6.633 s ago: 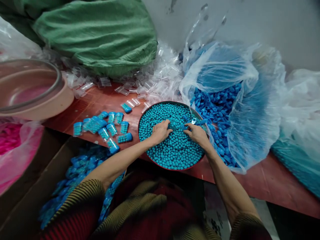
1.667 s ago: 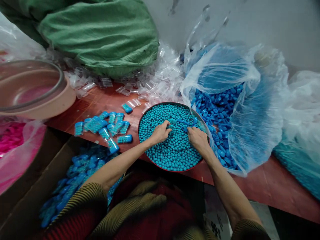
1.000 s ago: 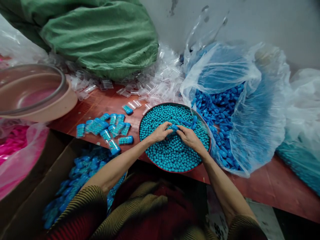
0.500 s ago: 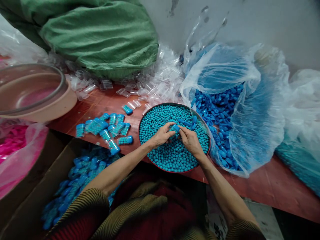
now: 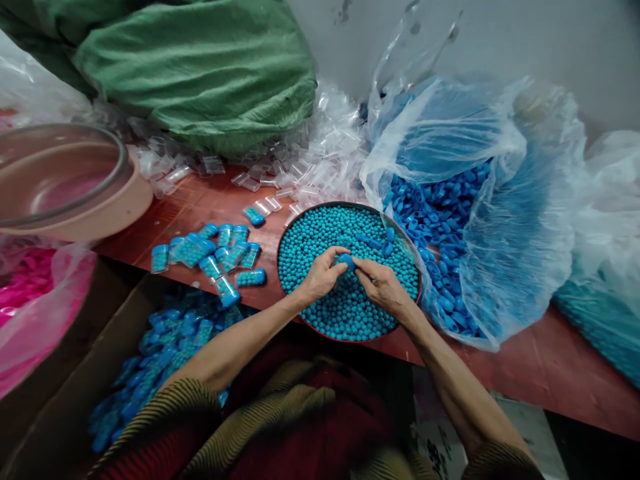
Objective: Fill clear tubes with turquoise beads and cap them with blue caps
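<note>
Over a round tray [image 5: 320, 332] full of small turquoise beads [image 5: 345, 313], my two hands meet. Between the thumb and fingers of my left hand [image 5: 320, 275] is a small bottle with a blue cap [image 5: 347, 263]; its body is mostly hidden by the fingers. My right hand [image 5: 384, 285] has its fingers closed at the cap's right side. A few loose blue caps [image 5: 387, 241] lie on the beads. Left of the tray, several clear bottles filled with beads and blue-capped [image 5: 251, 277] lie on the red table [image 5: 175, 200].
An open plastic bag of blue caps [image 5: 440, 213] stands to the right. Empty clear bottles [image 5: 325, 153] are heaped behind, beside a green sack [image 5: 200, 73]. Basins [image 5: 100, 213] sit at left. Below is a box of filled bottles [image 5: 170, 347].
The bottle has been turned so that its blue cap faces up toward me. My right fingers have shifted slightly on the cap; the left hand stays nearly in place.
</note>
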`<act>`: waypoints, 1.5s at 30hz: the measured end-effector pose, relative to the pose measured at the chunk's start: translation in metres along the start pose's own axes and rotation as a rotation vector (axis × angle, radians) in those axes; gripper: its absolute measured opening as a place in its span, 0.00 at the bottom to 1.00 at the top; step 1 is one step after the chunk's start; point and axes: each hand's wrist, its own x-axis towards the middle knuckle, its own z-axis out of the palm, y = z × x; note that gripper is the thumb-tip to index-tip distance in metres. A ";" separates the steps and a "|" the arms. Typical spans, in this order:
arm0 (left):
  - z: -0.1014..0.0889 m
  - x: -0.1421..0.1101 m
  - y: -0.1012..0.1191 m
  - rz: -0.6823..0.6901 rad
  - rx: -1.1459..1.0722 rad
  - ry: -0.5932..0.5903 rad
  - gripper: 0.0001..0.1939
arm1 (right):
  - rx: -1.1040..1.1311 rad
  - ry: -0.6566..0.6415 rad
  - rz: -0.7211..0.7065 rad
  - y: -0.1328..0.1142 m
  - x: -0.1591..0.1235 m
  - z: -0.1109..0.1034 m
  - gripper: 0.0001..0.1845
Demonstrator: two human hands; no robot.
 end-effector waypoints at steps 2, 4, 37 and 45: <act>-0.003 -0.002 0.000 -0.016 0.018 -0.038 0.16 | 0.097 -0.048 -0.009 0.003 0.000 -0.008 0.16; -0.008 -0.005 0.004 -0.050 0.024 -0.129 0.18 | 0.255 -0.074 0.041 0.007 0.001 -0.016 0.12; 0.009 -0.023 0.016 0.107 0.216 0.097 0.11 | -0.344 0.259 -0.008 -0.018 -0.011 0.050 0.38; -0.024 -0.029 0.014 0.127 0.561 0.084 0.16 | -0.310 -0.042 0.128 -0.032 -0.006 0.044 0.38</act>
